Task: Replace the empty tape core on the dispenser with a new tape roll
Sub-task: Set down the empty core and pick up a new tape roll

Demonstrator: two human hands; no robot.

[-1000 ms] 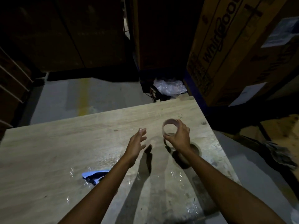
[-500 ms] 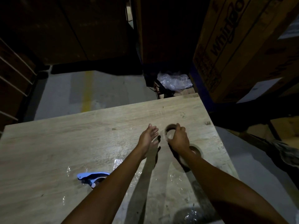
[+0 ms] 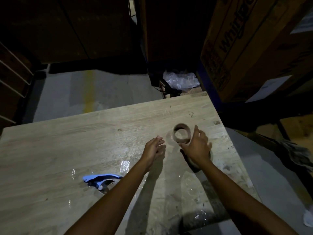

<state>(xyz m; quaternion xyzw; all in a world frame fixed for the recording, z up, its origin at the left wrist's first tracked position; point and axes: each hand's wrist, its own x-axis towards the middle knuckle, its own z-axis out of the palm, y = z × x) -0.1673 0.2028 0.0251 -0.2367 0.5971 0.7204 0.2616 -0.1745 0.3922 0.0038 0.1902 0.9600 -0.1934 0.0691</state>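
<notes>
so the empty tape core (image 3: 182,135) is sitting on the table (image 3: 71,141), up around 1 o'clock from the middle of the tabletop, ring opening facing up and tilted a bit toward the camera. The right hand (image 3: 197,147) is right at its 4 o'clock side, grip spread around the core's near edge, thumb low and a finger up along the right wall; honestly can't tell if it's really touching or just beside it. The left hand (image 3: 153,149) is at 9 o'clock of the core, a little apart from it, fingers straight and loose, holding nothing. The blue tape dispenser (image 3: 101,180) lies flat on the table down at 7 o'clock, partly hidden by the left forearm. There's a dark round thing tucked under the right wrist, can't make it out. Big cardboard box (image 3: 245,44) at 2 o'clock beyond the table
</notes>
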